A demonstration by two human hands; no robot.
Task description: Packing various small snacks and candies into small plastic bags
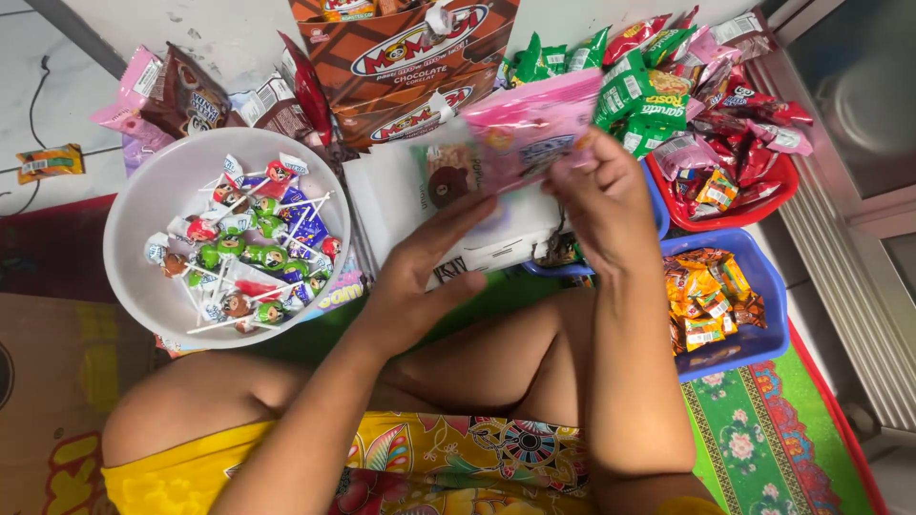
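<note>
My right hand [601, 195] pinches the right end of a pink snack packet [530, 129], held up in front of me above a white box [401, 205]. My left hand [420, 272] is spread flat, its fingers under the packet's left side and over a clear bag with a brown round snack [448, 176]. Whether the left fingers grip that bag is hidden. I sit cross-legged on a green patterned mat [763, 429].
A white bowl [157, 205] of wrapped lollipops [253, 243] stands at the left. A blue tray [768, 296] with orange sachets and a red tray [778, 181] of red packets sit right. Brown chocolate-snack cartons [401, 72], green packets [639, 100] and a cardboard sheet [57, 381] surround them.
</note>
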